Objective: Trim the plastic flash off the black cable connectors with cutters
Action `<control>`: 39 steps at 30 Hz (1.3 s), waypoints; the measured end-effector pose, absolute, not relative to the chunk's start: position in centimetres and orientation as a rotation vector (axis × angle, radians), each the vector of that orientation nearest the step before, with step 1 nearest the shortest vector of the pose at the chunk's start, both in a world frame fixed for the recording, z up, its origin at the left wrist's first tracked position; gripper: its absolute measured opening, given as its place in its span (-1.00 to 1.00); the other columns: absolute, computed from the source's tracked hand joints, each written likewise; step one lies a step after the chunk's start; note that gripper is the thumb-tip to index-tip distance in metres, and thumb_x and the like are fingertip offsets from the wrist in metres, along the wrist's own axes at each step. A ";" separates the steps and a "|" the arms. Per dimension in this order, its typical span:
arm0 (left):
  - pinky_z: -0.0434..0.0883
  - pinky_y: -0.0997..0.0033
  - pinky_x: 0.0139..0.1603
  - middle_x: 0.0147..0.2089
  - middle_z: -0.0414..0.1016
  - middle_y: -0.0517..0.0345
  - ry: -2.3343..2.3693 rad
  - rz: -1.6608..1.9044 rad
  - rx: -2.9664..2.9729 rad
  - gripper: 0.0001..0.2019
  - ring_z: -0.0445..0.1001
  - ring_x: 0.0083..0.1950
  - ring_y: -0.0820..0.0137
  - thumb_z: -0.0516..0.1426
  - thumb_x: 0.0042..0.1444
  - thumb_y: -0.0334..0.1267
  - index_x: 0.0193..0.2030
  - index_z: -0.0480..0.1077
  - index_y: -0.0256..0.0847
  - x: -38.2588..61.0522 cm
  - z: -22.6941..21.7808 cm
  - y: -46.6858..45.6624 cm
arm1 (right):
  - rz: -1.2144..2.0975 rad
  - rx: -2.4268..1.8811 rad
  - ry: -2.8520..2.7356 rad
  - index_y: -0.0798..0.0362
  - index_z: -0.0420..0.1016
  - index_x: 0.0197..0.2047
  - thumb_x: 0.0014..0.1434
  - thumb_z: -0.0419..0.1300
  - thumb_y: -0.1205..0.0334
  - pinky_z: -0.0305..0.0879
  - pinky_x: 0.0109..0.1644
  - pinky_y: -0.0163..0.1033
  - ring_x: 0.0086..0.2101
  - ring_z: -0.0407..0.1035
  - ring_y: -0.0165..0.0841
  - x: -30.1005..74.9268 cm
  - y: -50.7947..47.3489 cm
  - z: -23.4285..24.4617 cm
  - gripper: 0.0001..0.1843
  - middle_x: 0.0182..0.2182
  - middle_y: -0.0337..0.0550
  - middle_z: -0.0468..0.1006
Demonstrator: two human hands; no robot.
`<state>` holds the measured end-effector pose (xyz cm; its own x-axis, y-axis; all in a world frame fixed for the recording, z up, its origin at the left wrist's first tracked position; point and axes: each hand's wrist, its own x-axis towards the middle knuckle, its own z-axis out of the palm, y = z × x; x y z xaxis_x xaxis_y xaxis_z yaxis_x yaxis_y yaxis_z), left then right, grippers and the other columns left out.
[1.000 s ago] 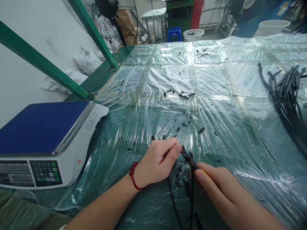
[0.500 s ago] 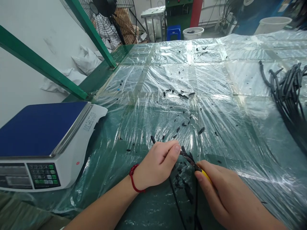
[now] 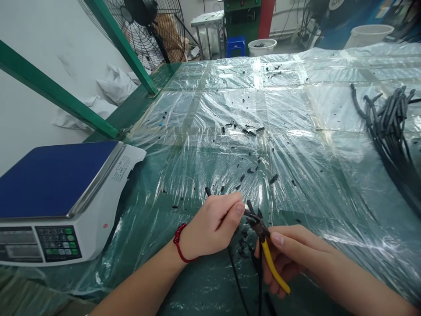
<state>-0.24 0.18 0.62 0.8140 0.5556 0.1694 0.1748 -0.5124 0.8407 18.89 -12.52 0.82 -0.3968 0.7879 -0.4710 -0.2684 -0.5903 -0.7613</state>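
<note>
My left hand (image 3: 219, 224), with a red bead bracelet at the wrist, is closed round a black cable (image 3: 208, 191) whose end pokes out past the knuckles. My right hand (image 3: 292, 254) grips yellow-handled cutting pliers (image 3: 274, 274). The dark jaws of the pliers meet the cable just beside my left thumb; whether they bite into it I cannot tell. Below the hands, black cable lengths (image 3: 237, 281) hang toward the front edge of the view. Black scraps (image 3: 243, 245) lie under and between the hands, partly hidden.
A weighing scale (image 3: 62, 184) with a blue top stands at the left. At the right lies a bundle of black cables (image 3: 391, 118). Black bits (image 3: 249, 131) are strewn over the plastic-covered table (image 3: 210, 162). Green posts (image 3: 131, 52), a fan and buckets (image 3: 262, 47) are beyond.
My right hand has opened its grip somewhat and turned, so the yellow handle and plier jaws show more. My left hand keeps its hold on the cable. The view shifted slightly.
</note>
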 end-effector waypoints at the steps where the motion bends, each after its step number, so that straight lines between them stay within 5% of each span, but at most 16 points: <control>1: 0.04 0.43 -0.48 -0.51 0.00 0.33 0.538 0.542 2.093 -0.64 0.03 -0.54 0.52 -0.11 0.46 -0.25 -0.44 0.04 -0.18 -0.2 0.6 0.1 | 2.040 -1.105 -0.763 0.09 0.49 -0.28 0.40 0.03 -0.16 0.37 -0.23 -0.21 -0.35 0.48 -0.30 18.9 -12.6 0.6 -0.50 -0.35 -0.07 0.60; 16: 0.03 0.43 -0.50 -0.52 0.00 0.32 0.528 0.551 2.120 -0.64 0.03 -0.56 0.51 -0.11 0.45 -0.26 -0.46 0.02 -0.17 -0.1 0.4 0.0 | 1.994 -1.285 -0.801 0.07 0.50 -0.25 0.36 -0.03 -0.30 0.34 -0.34 -0.20 -0.44 0.42 -0.31 18.4 -13.1 1.2 -0.40 -0.44 -0.17 0.49; 24: 0.05 0.41 -0.47 -0.53 0.03 0.32 0.568 0.558 2.069 -0.62 0.06 -0.55 0.51 -0.12 0.46 -0.21 -0.46 0.03 -0.16 0.0 0.0 -0.1 | 1.744 -1.558 -1.191 0.00 0.29 -0.47 0.44 -0.20 -0.27 0.22 -0.18 -0.20 -0.33 0.34 -0.30 18.4 -13.5 1.1 -0.35 -0.45 -0.23 0.38; 32: 0.08 0.38 -0.46 -0.55 0.11 0.30 0.730 0.458 1.854 -0.55 0.08 -0.53 0.48 -0.15 0.49 -0.05 -0.46 0.06 -0.16 0.1 0.0 -0.8 | 1.304 -1.668 -1.634 -0.04 0.18 -0.35 0.49 -0.30 -0.11 0.06 -0.33 -0.16 -0.43 0.25 -0.29 17.9 -13.1 0.3 -0.50 -0.43 -0.19 0.39; 39: 0.12 0.42 -0.49 -0.58 0.08 0.34 0.717 0.436 1.512 -0.53 0.07 -0.57 0.52 -0.12 0.49 0.00 -0.46 0.11 -0.17 0.2 -0.2 -1.2 | 0.722 -1.740 -1.885 -0.01 0.23 -0.27 0.49 -0.17 0.10 0.06 -0.34 -0.16 -0.42 0.29 -0.25 17.8 -13.3 -1.8 -0.68 -0.40 -0.15 0.39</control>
<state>0.20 -1.23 -0.20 0.7275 0.6685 -0.1541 0.1709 0.0410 0.9844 17.80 -13.32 -1.76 -0.0837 0.9964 -0.0093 0.7480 0.0567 -0.6613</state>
